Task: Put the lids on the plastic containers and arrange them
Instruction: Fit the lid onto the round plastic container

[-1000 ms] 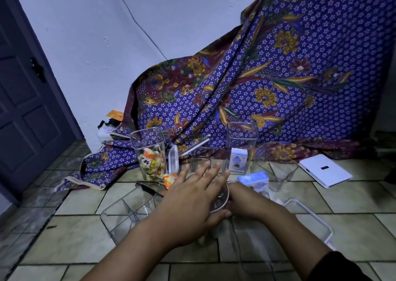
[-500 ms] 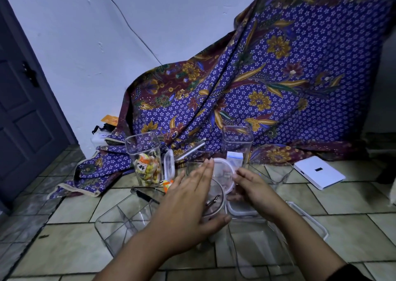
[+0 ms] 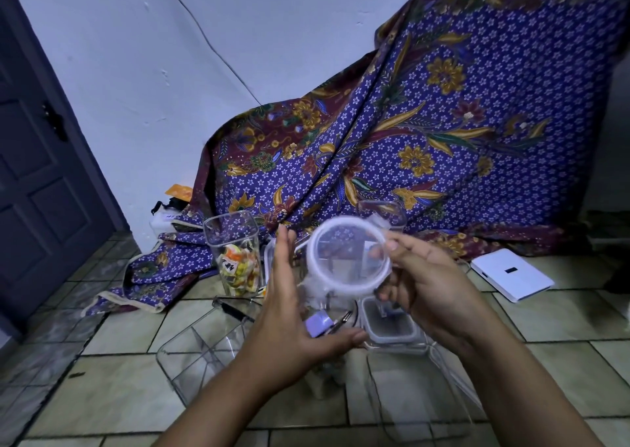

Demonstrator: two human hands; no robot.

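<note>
My right hand point(image 3: 426, 286) holds a round clear lid with a white rim point(image 3: 347, 255) upright, a little above the floor. My left hand point(image 3: 289, 313) wraps the side of a round clear container point(image 3: 324, 313) that stands below the lid; its fingers are spread along the wall, and small items lie inside. A tall square jar with wrapped sweets point(image 3: 235, 252) stands open to the left. A small square container point(image 3: 388, 324) sits to the right of the round one. A flat divided tray point(image 3: 201, 347) lies at the left front.
A large clear rectangular box point(image 3: 419, 388) lies in front of my right arm. A white flat device point(image 3: 511, 272) rests on the tiled floor at the right. Patterned purple cloth point(image 3: 426, 133) drapes over something against the wall behind. A dark door point(image 3: 41, 173) is at the left.
My right hand has lifted the round lid from the floor and turned it upright over the round container. My left hand shifted from covering the container's top to gripping its side.
</note>
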